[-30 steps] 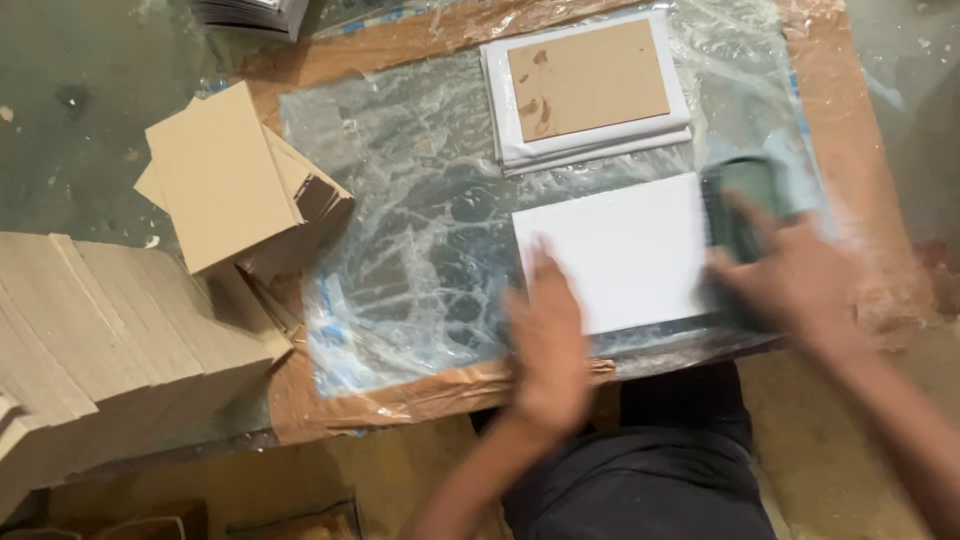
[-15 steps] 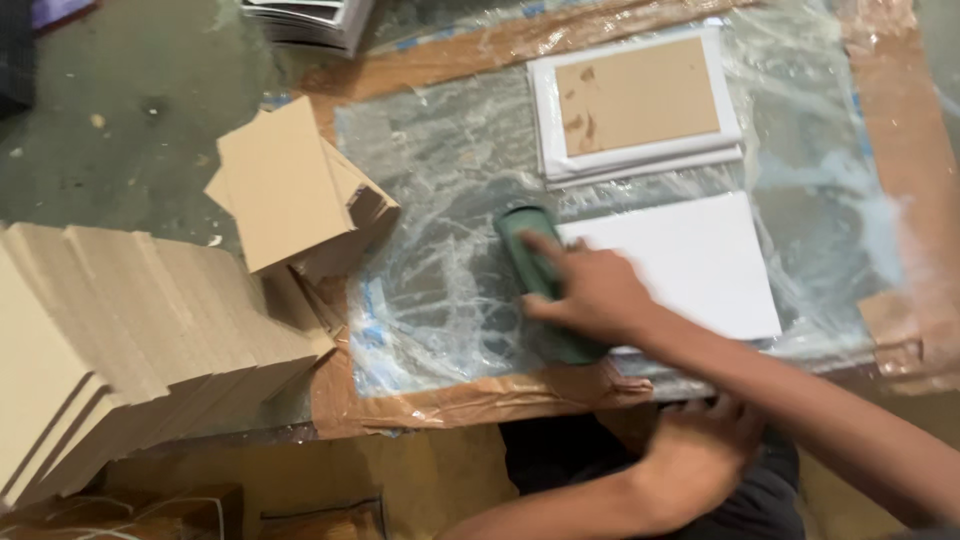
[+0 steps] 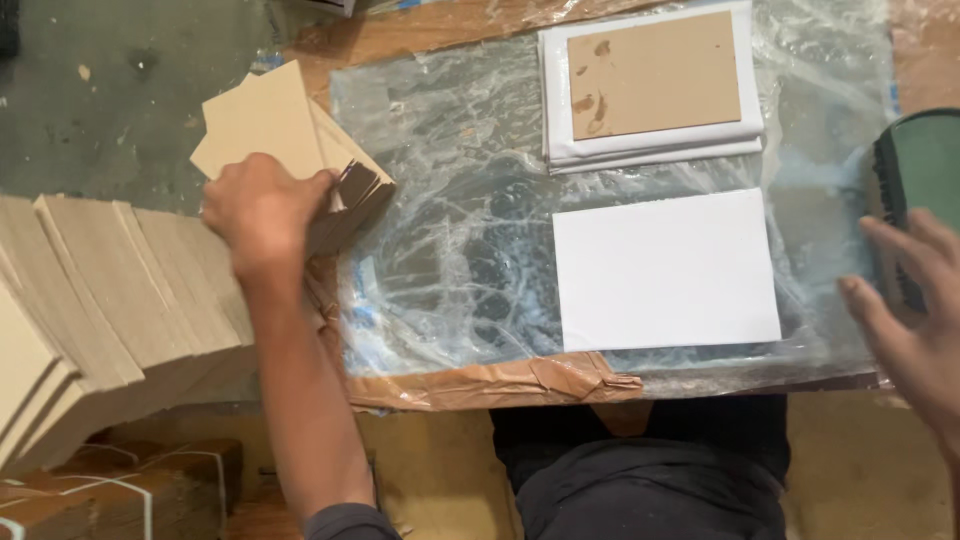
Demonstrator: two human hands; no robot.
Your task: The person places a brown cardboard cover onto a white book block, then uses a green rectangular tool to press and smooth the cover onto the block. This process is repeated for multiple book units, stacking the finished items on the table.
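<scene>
Work board (image 3: pixel 420 385): a big flat board wrapped in shiny clear plastic, with brown tape at the edges. It lies between the 2 hands, to the right of the left fingers and to the left of the right fingers.

Long card rows (image 3: pixel 110 300): many tan cards stand on edge, packed close. They sit just under and to the left of the left hand's wrist.

White sheet (image 3: pixel 665 268): 1 flat white sheet on the plastic. Its long side runs left to right. It is near the right fingers, just to their left, and well apart from the left fingers.

Far pile (image 3: pixel 655 85): white sheets with 1 tan card on top, past the white sheet, up and left of the right fingers.

Small card pile (image 3: pixel 275 120): loose tan cards at the board's left edge, fanned a bit, with dark card edges showing on the right side. The pile lies right under the left fingers and pokes out past them, up and to the right. Its long side slants from low left to high right.

Green brush (image 3: pixel 925 190): a dark green pad with a black side, at the right edge. It is just past the right fingertips, touching or nearly so; I cannot tell which.

Left hand (image 3: pixel 262 212): fingers curled down and closed on the small card pile. This hand is much nearer to the pile.

Right hand (image 3: pixel 915 330): fingers spread apart and open, holding nothing, well apart from the card pile.
</scene>
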